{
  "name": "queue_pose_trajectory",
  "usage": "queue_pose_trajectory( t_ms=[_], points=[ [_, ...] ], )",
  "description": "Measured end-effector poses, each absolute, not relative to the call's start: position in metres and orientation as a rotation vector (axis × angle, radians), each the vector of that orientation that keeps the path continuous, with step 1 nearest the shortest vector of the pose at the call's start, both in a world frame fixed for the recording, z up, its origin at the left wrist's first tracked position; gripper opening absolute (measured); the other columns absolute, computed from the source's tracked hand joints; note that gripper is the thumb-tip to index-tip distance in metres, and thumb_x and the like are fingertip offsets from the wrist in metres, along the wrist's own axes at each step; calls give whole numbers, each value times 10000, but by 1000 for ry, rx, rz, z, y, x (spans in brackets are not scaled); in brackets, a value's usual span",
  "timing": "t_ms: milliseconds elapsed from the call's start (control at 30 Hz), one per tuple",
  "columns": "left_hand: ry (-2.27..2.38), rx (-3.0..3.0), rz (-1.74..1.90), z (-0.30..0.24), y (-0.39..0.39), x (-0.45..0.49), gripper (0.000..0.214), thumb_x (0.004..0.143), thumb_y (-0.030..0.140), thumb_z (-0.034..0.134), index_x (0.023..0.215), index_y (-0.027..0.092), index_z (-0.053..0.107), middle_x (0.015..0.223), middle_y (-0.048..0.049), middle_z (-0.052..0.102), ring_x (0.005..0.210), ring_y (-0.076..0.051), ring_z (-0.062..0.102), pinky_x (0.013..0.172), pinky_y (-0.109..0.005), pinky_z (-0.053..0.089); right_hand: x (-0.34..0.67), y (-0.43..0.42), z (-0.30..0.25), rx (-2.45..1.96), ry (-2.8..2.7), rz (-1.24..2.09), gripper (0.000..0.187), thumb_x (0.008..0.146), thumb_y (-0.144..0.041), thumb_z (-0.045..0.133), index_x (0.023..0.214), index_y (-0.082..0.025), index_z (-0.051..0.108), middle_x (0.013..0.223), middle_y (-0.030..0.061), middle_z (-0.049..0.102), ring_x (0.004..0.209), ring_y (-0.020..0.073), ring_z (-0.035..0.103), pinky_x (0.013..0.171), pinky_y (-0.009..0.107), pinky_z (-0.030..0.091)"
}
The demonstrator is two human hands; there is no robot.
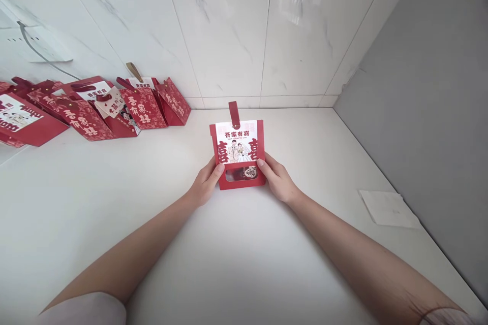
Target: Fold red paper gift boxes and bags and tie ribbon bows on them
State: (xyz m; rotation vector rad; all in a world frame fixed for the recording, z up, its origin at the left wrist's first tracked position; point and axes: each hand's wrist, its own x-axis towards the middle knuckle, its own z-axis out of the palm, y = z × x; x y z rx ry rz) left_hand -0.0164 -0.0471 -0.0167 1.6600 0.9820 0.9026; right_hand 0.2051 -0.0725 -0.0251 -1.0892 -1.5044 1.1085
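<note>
A small red gift box (pixel 237 152) with a white illustrated panel, a clear window near its bottom and a red strap tab on top stands on the white table (pixel 236 254). My left hand (pixel 205 183) grips its lower left edge with the thumb on the front. At the lower right edge, my right hand (pixel 277 179) holds the box the same way. Both hands are closed around the box's sides.
Several more red gift boxes (pixel 95 109) lie in a row along the marble wall at the far left. A white paper napkin (pixel 388 208) lies on the table at the right, near the grey side wall (pixel 430 127).
</note>
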Motion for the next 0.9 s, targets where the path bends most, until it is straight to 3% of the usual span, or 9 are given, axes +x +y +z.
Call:
queue_pose_trajectory(
  t_ms=[333, 667, 900],
  points=[
    [961, 1618, 896, -21, -44, -17, 604, 910, 513, 490, 1431, 218, 409, 1467, -82, 453, 1333, -306, 429, 1076, -390, 408, 207, -73, -24, -1103, -1517, 1096, 492, 966, -526, 388, 1430, -361, 402, 1361, -38, 569, 1192, 245, 575, 1028, 419, 463],
    [1024, 1727, 890, -13, -50, -13, 604, 945, 550, 372, 1441, 204, 386, 1440, -75, 488, 1324, -269, 450, 1093, -353, 383, 206, -72, -26, -1124, -1472, 1126, 494, 955, -555, 394, 1398, -341, 442, 1349, -26, 582, 1197, 244, 575, 1035, 413, 461],
    [1005, 1721, 880, -16, -49, -15, 581, 950, 535, 375, 1426, 202, 396, 1446, -80, 477, 1317, -276, 451, 1072, -356, 404, 206, -72, -26, -1132, -1444, 1137, 482, 948, -557, 416, 1361, -316, 478, 1346, -7, 585, 1179, 235, 585, 1019, 393, 469]
  ],
)
